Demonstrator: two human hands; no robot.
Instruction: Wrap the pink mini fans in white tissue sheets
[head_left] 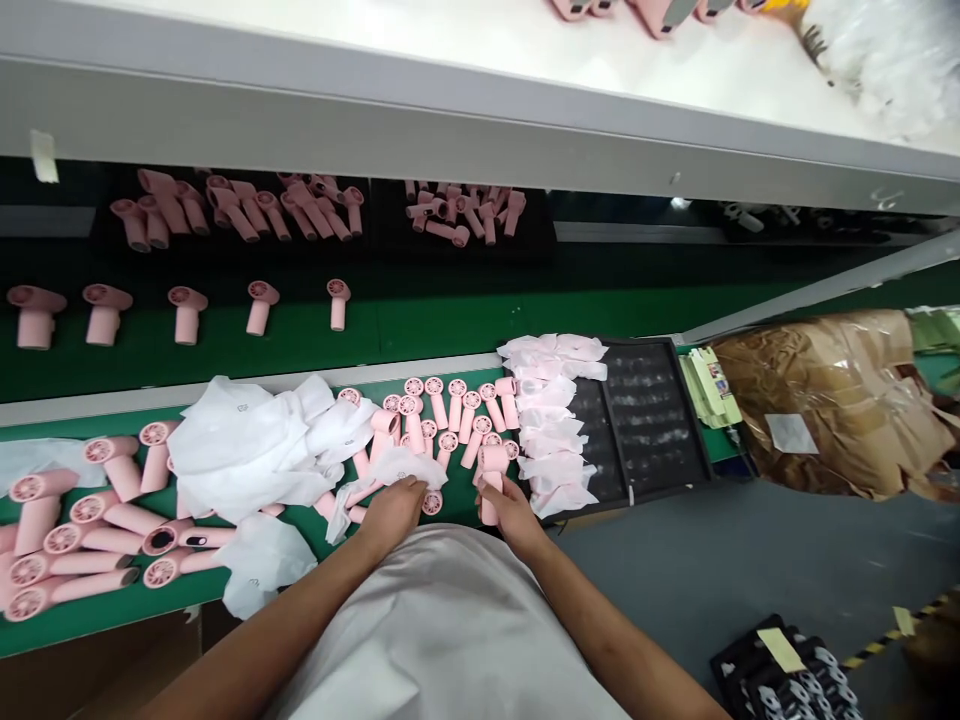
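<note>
The right hand (510, 510) is gripping the handle of a pink mini fan (491, 462), holding it up off the green bench (457, 510). The left hand (391, 512) is resting on a white wrap (397, 466), though I cannot tell whether that grip is closed. Around them, about 20 loose fans (450, 405) are lying side by side, apparently to keep each handle within reach. Just right, folded wraps (551, 425) are lying along a black tray (694, 420), seemingly ready to hand. Farther off, 5 spaced fans (186, 312) are lying on a second green belt (450, 325).
</note>
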